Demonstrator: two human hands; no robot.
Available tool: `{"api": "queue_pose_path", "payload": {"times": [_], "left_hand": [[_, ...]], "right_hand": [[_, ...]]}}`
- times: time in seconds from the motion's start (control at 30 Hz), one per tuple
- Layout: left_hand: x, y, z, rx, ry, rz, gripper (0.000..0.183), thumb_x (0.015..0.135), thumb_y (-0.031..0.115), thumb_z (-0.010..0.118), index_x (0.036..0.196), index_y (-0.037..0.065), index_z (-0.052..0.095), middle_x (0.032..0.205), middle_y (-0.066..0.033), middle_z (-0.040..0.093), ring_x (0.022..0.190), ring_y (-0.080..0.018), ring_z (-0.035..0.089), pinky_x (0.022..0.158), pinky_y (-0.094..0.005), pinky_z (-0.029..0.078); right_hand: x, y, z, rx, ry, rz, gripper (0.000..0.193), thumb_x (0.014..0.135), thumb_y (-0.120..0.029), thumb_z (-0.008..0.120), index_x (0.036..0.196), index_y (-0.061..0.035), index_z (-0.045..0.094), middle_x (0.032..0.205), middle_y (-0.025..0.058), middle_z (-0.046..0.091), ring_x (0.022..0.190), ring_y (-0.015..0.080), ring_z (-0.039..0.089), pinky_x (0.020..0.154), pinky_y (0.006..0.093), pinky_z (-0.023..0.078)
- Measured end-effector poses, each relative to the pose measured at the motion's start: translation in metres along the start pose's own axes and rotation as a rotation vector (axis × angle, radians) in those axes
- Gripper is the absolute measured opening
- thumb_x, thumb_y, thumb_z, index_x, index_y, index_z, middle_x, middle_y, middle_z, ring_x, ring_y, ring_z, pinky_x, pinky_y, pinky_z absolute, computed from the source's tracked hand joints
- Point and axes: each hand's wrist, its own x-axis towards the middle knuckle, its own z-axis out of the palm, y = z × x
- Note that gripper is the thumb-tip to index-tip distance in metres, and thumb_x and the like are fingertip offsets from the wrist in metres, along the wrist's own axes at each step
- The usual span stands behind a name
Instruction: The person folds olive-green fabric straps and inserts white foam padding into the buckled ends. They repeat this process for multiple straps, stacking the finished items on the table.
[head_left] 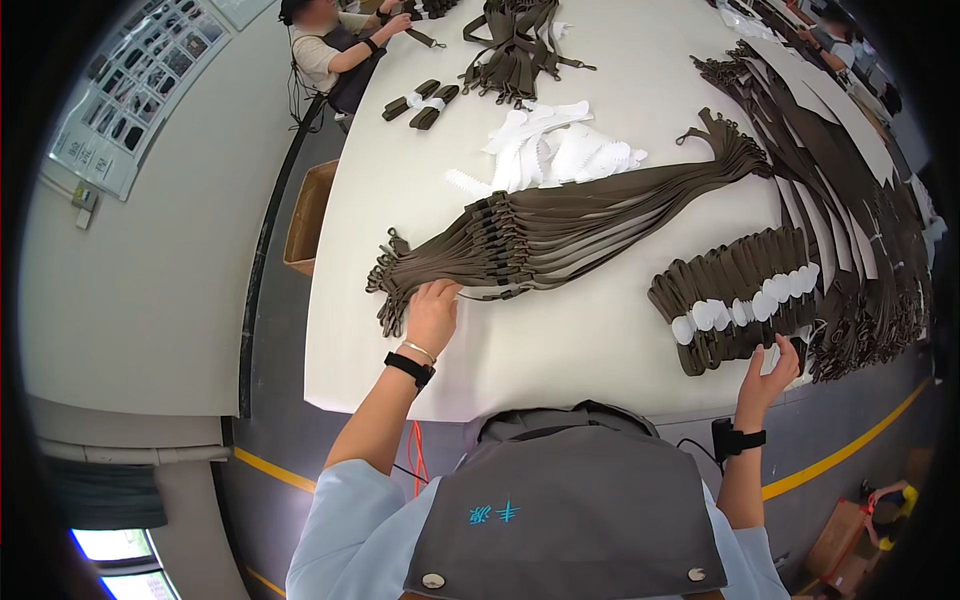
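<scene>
Across the table lies a fan of long dark brown webbing straps (600,205), with metal snap hooks (392,285) gathered at its left end and black buckles (495,235) along its middle. My left hand (432,316) is at the near edge of this fan, its fingers closed on the nearest strap close to the hooks. On the right sits a row of folded straps (735,262) bound with white paper bands (740,313). Just in front of that row, my right hand (770,378) has its thumb and fingers apart, with nothing seen in it.
Loose white paper bands (560,150) are heaped beyond the fan. Two folded banded straps (422,104) and another hooked strap pile (512,50) lie farther off. Long straps (870,270) hang over the table's right edge. A co-worker (340,55) handles straps at the far left, near a cardboard box (308,215).
</scene>
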Motion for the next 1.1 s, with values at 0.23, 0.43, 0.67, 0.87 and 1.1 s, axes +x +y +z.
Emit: {"api": "queue_pose_path", "payload": {"times": [0.23,0.43,0.67,0.87,1.1], "left_hand": [[0.02,0.035,0.024,0.305,-0.341,-0.037,0.022,0.079,0.015,0.071,0.097,0.005,0.062,0.101,-0.0117,0.063,0.098,-0.028,0.061,0.086,-0.042,0.046],[0.005,0.061,-0.031,-0.061,0.169,0.172,0.014,0.083,0.003,0.06,0.095,0.001,0.053,0.109,-0.0178,0.061,0.076,-0.0323,0.064,0.068,-0.042,0.052],[-0.006,0.126,-0.115,-0.704,0.164,0.029,0.045,0.08,-0.009,0.067,0.119,-0.001,0.047,0.103,-0.0116,0.061,0.088,-0.0226,0.064,0.078,-0.032,0.052],[-0.01,0.149,-0.199,-1.296,-0.25,-0.187,0.057,0.084,-0.003,0.069,0.134,0.001,0.043,0.103,-0.0045,0.059,0.086,-0.0082,0.057,0.074,-0.0236,0.048],[-0.023,0.157,-0.248,-1.541,-0.487,-0.178,0.066,0.104,0.052,0.036,0.14,-0.003,0.041,0.078,-0.002,0.059,0.059,-0.0042,0.047,0.054,-0.0189,0.037]], "right_hand": [[-0.007,-0.102,0.02,0.281,-0.157,-0.235,0.026,0.082,0.001,0.065,0.107,-0.0039,0.062,0.114,0.0121,0.056,0.109,0.0338,0.049,0.097,0.044,0.038],[0.005,-0.163,0.034,0.503,-0.504,-0.611,0.032,0.076,-0.002,0.07,0.107,-0.0048,0.062,0.116,0.0135,0.057,0.112,0.0363,0.05,0.094,0.0456,0.043],[0.032,-0.272,0.048,0.817,-0.844,-0.623,0.051,0.076,-0.007,0.073,0.124,-0.0071,0.056,0.118,0.0129,0.057,0.11,0.0306,0.055,0.09,0.0413,0.048],[0.059,-0.282,0.026,0.974,-1.067,-0.656,0.05,0.072,0.001,0.07,0.119,-0.0063,0.056,0.103,0.0117,0.059,0.09,0.0279,0.062,0.073,0.037,0.05],[0.099,-0.306,-0.061,0.511,-0.457,-1.215,0.042,0.067,0.003,0.074,0.108,0.0015,0.062,0.071,0.008,0.059,0.057,0.024,0.057,0.05,0.0315,0.045]]}}
